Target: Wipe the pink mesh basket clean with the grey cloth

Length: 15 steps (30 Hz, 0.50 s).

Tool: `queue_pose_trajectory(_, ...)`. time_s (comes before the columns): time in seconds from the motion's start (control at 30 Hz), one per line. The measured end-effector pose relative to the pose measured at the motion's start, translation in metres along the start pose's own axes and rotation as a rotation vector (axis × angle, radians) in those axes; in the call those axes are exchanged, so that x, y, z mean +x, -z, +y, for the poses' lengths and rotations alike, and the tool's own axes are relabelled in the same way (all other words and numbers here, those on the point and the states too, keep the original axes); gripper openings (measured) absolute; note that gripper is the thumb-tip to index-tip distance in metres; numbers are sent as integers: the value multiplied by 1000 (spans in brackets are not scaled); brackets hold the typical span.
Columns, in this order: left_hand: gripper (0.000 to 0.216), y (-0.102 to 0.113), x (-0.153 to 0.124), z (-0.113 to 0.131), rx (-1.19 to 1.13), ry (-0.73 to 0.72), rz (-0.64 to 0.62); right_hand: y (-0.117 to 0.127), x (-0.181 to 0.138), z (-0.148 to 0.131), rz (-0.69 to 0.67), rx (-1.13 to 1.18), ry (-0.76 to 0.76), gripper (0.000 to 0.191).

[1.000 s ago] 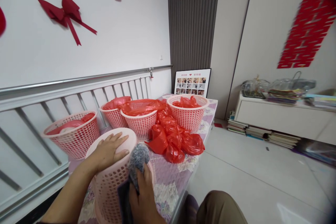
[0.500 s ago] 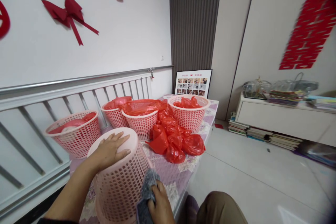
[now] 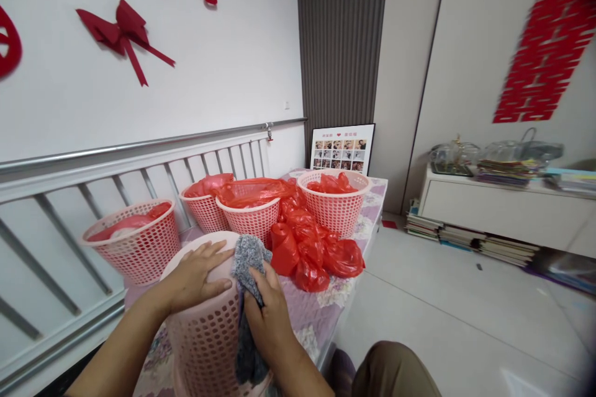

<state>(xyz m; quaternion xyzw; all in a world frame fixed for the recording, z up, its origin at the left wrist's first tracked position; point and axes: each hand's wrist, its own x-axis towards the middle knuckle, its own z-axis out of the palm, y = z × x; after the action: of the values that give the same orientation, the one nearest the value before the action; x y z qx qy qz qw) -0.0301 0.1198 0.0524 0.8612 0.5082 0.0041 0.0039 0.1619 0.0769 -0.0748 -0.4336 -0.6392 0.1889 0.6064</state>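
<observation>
A pink perforated plastic basket (image 3: 205, 335) stands upside down on the cloth-covered table in front of me. My left hand (image 3: 198, 276) lies flat on its upturned base, fingers spread. In my right hand (image 3: 267, 304) is a grey cleaning cloth (image 3: 249, 260), pressed against the basket's upper right edge and hanging down its side. Behind stand more pink baskets: one at the left (image 3: 135, 242), one by the radiator (image 3: 207, 201), one in the middle (image 3: 249, 220) and one at the right (image 3: 335, 205), all with red plastic bags in or over them.
Crumpled red plastic bags (image 3: 311, 254) lie on the floral tablecloth (image 3: 335, 291) right of the basket. A radiator (image 3: 93, 211) runs along the left wall. A framed photo board (image 3: 342, 146) leans behind the table. Across the floor is a white cabinet (image 3: 493, 201) with stacked books.
My right hand has moved the cloth up from the basket's lower right side to the edge of its base. My left hand stays on the base.
</observation>
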Motion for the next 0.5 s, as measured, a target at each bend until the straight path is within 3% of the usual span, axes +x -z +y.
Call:
queue_pose_trajectory(0.07,78,0,0,0,4,6,1,-2,5,2,1,-4,-18,49)
queue_pose_trajectory(0.17,76,1,-1,4,6,15,-14,-3,-3,30,24,23,-121,48)
queue_pose_trajectory(0.37,78,5,-1,5,-14,22,-67,-2,-57,107,-3,-4,-337,41)
queue_pose_trajectory(0.5,78,7,1,-2,-31,-12,-75,-7,-80,128,-6,-101,-404,49)
